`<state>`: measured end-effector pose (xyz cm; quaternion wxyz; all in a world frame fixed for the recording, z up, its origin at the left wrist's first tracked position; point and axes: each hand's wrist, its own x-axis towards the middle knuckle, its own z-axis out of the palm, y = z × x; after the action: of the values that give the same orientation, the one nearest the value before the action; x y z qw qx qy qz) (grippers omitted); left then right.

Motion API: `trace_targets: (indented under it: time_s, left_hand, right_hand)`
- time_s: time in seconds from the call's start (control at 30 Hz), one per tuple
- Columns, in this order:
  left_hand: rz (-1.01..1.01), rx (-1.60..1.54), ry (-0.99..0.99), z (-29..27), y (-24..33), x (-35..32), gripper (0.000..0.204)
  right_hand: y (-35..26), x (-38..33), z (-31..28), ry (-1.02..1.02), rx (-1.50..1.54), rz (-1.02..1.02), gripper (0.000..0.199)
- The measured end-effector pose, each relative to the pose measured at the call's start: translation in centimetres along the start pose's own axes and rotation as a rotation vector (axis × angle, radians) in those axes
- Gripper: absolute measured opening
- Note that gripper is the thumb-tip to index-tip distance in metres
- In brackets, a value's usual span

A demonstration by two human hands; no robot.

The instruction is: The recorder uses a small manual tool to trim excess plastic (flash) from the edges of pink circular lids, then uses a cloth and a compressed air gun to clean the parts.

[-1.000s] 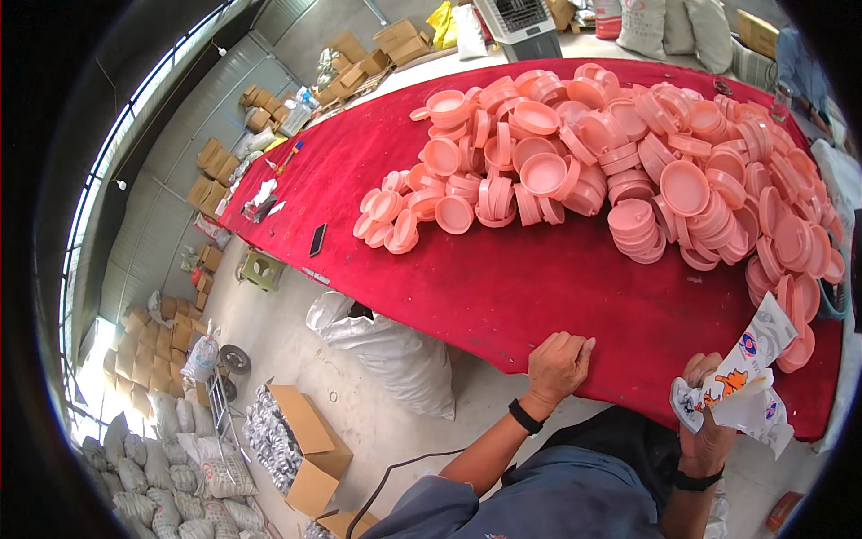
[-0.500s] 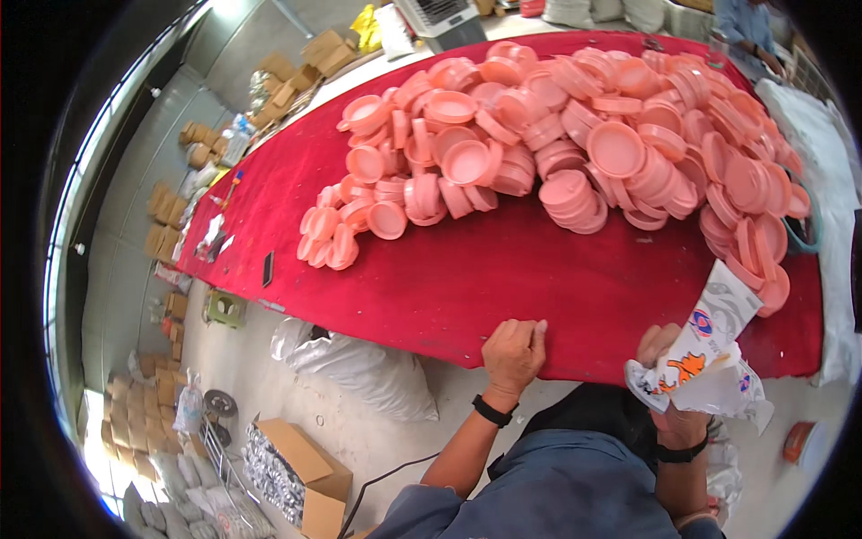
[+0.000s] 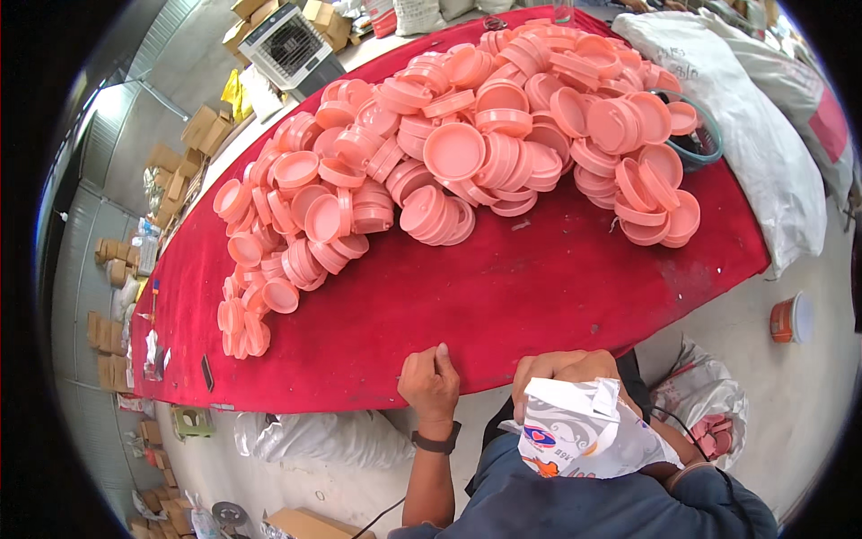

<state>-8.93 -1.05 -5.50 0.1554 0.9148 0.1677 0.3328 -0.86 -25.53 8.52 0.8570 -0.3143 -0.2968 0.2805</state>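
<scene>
My left hand (image 3: 429, 382), with a dark band on its wrist, rests closed at the near edge of the red-covered table (image 3: 395, 332). Nothing shows between its fingers. To its right, my right hand (image 3: 567, 366) is closed on a crumpled, folded white wrapper (image 3: 575, 431) printed with grey swirls and an orange figure. The wrapper hangs over my dark blue shirt and hides part of that hand and its wrist. A large heap of round pink plastic lids (image 3: 453, 151) covers the far half of the table, apart from both hands.
A dark phone (image 3: 207, 373) lies at the table's left. At the far right stand a teal basket (image 3: 702, 148) and white sacks (image 3: 727, 126). On the floor are an orange bucket (image 3: 783, 321), an open bag with pink pieces (image 3: 709, 404) and a white sack (image 3: 332, 438).
My view has swung to the right. My right hand has come nearer my left and my body, with the wrapper now folded over in front of it. The left hand stays closed at the table edge.
</scene>
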Motion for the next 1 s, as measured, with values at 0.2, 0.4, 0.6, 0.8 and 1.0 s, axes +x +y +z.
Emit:
trace_targets:
  time_s: [0.2, 0.4, 0.6, 0.8, 1.0]
  left_hand:
    - [0.007, 0.044, -0.006, -0.4, -0.5, -0.4, 0.015]
    - [0.000, 0.036, -0.010, -0.6, -0.3, -0.5, 0.016]
    - [0.007, 0.043, -0.023, -0.7, -0.6, -0.7, 0.016]
    - [-0.003, 0.009, -0.030, -0.8, -0.1, -0.1, 0.020]
    - [0.003, 0.015, -0.026, -0.7, -0.2, -0.2, 0.020]
  right_hand:
    - [-0.8, -0.5, 0.1, -0.117, -0.050, -0.210, 0.027]
    - [-4.0, -0.4, 2.5, -0.168, -0.222, -0.291, 0.023]
    - [-5.8, 0.7, 3.7, -0.198, -0.338, -0.447, 0.017]
    - [-8.9, 1.5, 4.4, -0.284, -0.422, -0.466, 0.019]
    - [-9.6, 3.0, 4.6, -0.386, -0.418, -0.504, 0.025]
